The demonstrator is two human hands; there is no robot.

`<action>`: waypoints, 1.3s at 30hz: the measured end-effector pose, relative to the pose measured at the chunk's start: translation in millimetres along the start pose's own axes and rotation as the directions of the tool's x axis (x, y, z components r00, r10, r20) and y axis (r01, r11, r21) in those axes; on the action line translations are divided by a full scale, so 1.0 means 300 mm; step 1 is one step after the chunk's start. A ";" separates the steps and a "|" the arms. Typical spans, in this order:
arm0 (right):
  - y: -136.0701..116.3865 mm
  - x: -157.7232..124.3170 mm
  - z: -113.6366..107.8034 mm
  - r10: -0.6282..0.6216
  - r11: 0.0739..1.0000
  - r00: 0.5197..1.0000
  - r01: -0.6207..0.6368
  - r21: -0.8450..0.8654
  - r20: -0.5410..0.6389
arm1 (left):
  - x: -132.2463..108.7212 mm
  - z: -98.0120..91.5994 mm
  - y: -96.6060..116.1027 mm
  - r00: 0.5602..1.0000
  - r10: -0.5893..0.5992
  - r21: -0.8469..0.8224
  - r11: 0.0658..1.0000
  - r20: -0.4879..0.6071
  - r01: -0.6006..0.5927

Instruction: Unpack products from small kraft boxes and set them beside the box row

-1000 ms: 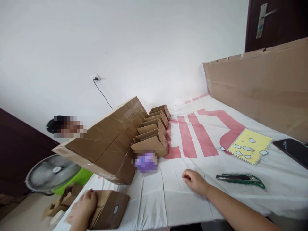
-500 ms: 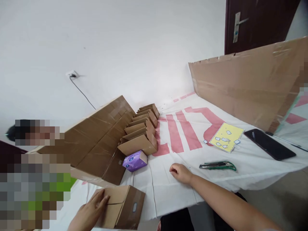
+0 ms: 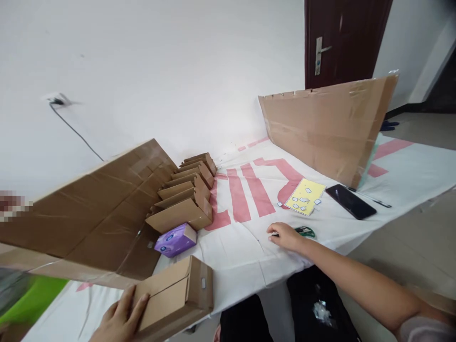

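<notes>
A closed cardboard box [image 3: 166,297] lies at the table's near edge, its top flaps meeting along a seam. My left hand [image 3: 123,316] grips its left end, thumb and fingers on the top. My right hand [image 3: 285,236] is closed over the front part of a green utility knife [image 3: 306,232], whose handle end shows beyond the hand. Farther left on the cloth is a purple pack [image 3: 176,240] with a pale end. Beyond the knife lies a yellow card [image 3: 305,195] with small white pieces on and around it.
Several open cardboard boxes [image 3: 181,213] stand in a row against a tall cardboard panel [image 3: 107,213]. Another panel [image 3: 324,128] stands at the right. A black phone [image 3: 351,201] and a thin pen-like stick [image 3: 374,198] lie on the white cloth. Part of another person [image 3: 10,202] shows at far left.
My right hand has moved right onto the utility knife and closed over it. The cardboard box has shifted right with my left hand on it. The view has turned right.
</notes>
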State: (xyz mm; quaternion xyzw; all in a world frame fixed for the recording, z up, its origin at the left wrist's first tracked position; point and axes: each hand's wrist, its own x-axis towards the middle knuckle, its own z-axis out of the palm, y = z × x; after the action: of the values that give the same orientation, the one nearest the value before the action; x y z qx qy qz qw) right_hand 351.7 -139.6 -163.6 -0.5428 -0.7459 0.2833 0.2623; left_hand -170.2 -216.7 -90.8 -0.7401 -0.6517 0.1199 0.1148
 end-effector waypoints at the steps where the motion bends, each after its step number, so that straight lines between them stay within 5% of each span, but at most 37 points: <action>1: 0.027 -0.015 -0.016 0.027 0.999 0.999 -0.029 -0.044 -0.045 | 0.012 -0.025 0.049 1.000 0.020 -0.052 0.998 0.011 -0.019; 4: 0.080 -0.064 -0.017 0.041 0.986 0.990 -0.062 -0.154 -0.137 | 0.052 -0.107 0.238 1.000 0.014 -0.320 0.947 0.010 -0.010; 8: 0.102 -0.117 0.035 -0.030 0.970 0.979 -0.020 -0.240 -0.201 | 0.093 -0.182 0.513 0.983 -0.181 -0.609 0.781 -0.012 0.137; 12: 0.114 -0.133 0.065 -0.089 0.953 0.964 0.010 -0.302 -0.250 | 0.125 -0.198 0.673 0.974 -0.217 -0.821 0.567 -0.071 0.067; 14: 0.119 -0.133 0.067 -0.113 0.944 0.959 0.022 -0.331 -0.259 | 0.139 -0.189 0.698 0.961 -0.259 -0.893 0.449 -0.098 0.030; 17: 0.126 -0.132 0.067 -0.145 0.930 0.954 0.041 -0.366 -0.261 | 0.147 -0.170 0.699 0.948 -0.319 -0.988 0.144 0.003 0.051; 20: 0.137 -0.131 0.074 -0.157 0.920 0.951 0.042 -0.390 -0.267 | 0.134 -0.160 0.692 0.958 -0.254 -0.979 -0.186 0.133 0.087; 23: 0.146 -0.130 0.088 -0.143 0.910 0.943 0.006 -0.414 -0.301 | 0.118 -0.155 0.696 0.967 -0.198 -0.924 -0.374 0.162 0.078; 29: 0.135 -0.137 0.093 -0.141 0.886 0.944 -0.014 -0.463 -0.298 | 0.117 -0.123 0.714 0.972 -0.210 -0.861 -0.509 0.108 -0.014; 39: 0.134 -0.117 -0.040 -0.152 0.857 0.976 0.052 -0.513 -0.156 | 0.147 -0.065 0.684 0.982 -0.187 -0.878 -0.473 0.014 -0.078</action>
State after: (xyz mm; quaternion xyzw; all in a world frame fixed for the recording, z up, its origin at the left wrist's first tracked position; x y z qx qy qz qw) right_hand 396.4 -161.5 -186.5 -0.5768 -0.7931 0.0103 0.1956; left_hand 33.9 -198.7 -140.4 -0.4483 -0.4644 -0.5605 -0.5189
